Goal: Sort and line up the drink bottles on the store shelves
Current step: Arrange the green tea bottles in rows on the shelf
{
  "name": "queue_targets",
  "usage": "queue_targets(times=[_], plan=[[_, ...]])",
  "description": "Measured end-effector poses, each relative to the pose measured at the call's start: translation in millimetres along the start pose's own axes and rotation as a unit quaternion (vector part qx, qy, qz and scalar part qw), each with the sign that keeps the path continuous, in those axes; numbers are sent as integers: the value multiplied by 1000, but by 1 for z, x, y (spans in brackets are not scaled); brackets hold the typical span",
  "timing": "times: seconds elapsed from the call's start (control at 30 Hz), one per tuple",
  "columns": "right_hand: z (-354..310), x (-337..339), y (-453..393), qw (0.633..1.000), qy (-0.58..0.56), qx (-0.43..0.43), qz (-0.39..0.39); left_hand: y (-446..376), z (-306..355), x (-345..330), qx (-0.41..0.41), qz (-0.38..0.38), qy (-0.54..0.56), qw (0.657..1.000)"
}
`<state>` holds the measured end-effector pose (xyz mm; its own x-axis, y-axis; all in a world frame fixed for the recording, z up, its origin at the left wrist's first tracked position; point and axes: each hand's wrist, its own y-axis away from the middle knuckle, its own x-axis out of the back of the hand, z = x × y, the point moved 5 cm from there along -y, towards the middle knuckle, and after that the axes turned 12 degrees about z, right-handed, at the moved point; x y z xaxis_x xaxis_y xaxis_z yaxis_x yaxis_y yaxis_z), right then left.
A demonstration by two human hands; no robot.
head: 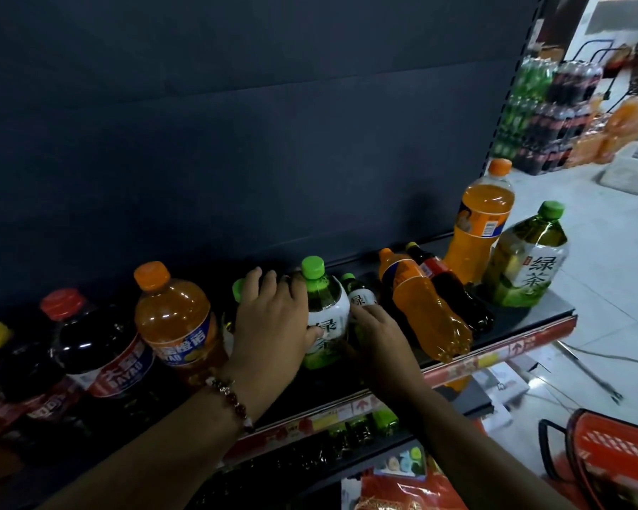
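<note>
Both hands clasp an upright green tea bottle [326,318] mid-shelf [531,322]: left hand [271,325] wraps its left side, right hand [378,329] presses its right flank (fingers partly hidden). Two bottles, orange [424,311] and cola [453,288], lie toppled just beside.

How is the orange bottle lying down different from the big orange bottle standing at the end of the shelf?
The lying orange bottle is on its side, its base poking over the shelf edge; the standing orange bottle is upright, further back. The lying one rests against a dark cola bottle; the standing one is beside a green tea bottle. Both hold orange drink and have orange caps.
</note>
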<state>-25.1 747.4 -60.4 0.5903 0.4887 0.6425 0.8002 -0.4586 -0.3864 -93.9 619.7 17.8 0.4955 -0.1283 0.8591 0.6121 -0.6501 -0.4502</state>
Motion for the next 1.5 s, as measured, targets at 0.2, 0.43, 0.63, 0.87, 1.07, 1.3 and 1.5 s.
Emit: queue_targets(times=[0.2, 0.43, 0.63, 0.87, 1.07, 1.3, 1.5], plan=[[44, 2, 8, 972, 153, -152, -96, 9, 1, 19, 13, 64, 63, 996], [63, -1, -10, 952, 74, -262, -138, 39, 39, 11, 187, -59, 357, 913], [71, 10, 18, 923, -226, -287, -121, 45, 83, -45, 425, -205, 594, 652], [65, 46, 37, 943, -265, -156, -124, 27, 115, -47, 412, -98, 663, 618], [54, 89, -21, 913, -339, -176, -141, 24, 124, -43, 307, 2, 654, 691], [17, 81, -77, 953, -207, -13, -220, 25, 127, -54, 290, 84, 542, 785], [25, 66, -79, 950, -251, -30, -184, 56, 145, -69, 191, 60, 378, 904]])
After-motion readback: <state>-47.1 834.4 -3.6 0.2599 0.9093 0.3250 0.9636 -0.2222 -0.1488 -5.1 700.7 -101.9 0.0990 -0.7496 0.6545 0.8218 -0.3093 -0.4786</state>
